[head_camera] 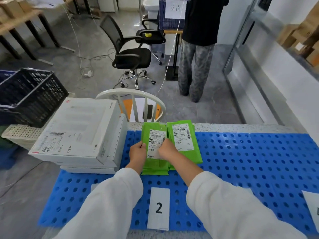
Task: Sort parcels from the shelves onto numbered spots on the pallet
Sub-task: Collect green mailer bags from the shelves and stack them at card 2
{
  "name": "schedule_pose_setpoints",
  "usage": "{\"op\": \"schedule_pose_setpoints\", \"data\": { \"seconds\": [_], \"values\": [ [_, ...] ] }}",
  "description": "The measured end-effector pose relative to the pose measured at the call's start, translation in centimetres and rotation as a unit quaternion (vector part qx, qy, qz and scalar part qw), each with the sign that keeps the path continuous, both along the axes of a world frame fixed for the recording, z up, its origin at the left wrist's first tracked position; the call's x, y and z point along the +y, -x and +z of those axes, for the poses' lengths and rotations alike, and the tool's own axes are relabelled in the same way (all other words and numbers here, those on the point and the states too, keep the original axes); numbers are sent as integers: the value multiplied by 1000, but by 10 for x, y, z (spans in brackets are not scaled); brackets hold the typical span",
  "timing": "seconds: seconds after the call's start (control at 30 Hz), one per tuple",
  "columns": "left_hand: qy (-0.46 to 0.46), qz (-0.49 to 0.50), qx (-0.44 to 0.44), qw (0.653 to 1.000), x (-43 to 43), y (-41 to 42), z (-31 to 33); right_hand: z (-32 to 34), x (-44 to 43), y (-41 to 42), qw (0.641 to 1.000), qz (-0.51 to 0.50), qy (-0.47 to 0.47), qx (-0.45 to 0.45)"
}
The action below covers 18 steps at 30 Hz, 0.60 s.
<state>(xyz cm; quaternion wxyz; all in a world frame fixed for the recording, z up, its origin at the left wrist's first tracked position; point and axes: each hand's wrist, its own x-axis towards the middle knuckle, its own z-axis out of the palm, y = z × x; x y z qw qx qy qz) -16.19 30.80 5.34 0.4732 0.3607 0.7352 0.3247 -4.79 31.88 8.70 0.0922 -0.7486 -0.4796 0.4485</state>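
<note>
A blue perforated pallet [259, 161] lies in front of me, with a white card marked 2 [158, 208] near its front edge. Behind that card sits a stack of green parcels with white labels [153, 133], and my left hand [138, 152] and my right hand [166, 149] both grip the top parcel by its sides. A second green parcel [184, 137] lies just to the right, partly under my right hand. White flat boxes [77, 133] are stacked on the pallet's left corner.
A dark crate [29, 95] stands at the left. A white chair back [131, 106] rises behind the pallet, and a black office chair [131, 56] stands farther off. A person [196, 49] stands at the back right. Another white card [312, 207] shows at the right edge.
</note>
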Motion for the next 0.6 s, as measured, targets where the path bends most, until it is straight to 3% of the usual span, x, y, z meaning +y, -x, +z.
{"op": "schedule_pose_setpoints", "data": {
  "seconds": [0.13,0.3,0.37,0.53,0.6],
  "values": [
    [-9,-5,17,1000,1,-1,-5,-3,-4,5,999,18,-30,-2],
    [-5,-30,42,999,1,1,3,21,-11,-24,984,-8,-173,-40],
    [8,-39,47,998,2,2,7,25,-7,-45,979,-28,-191,-69],
    [33,-57,69,995,6,-4,8,7,-4,-89,976,-26,-97,-191],
    [35,-59,75,995,5,-6,3,-3,-9,-96,986,-40,-46,-154]
  ]
}}
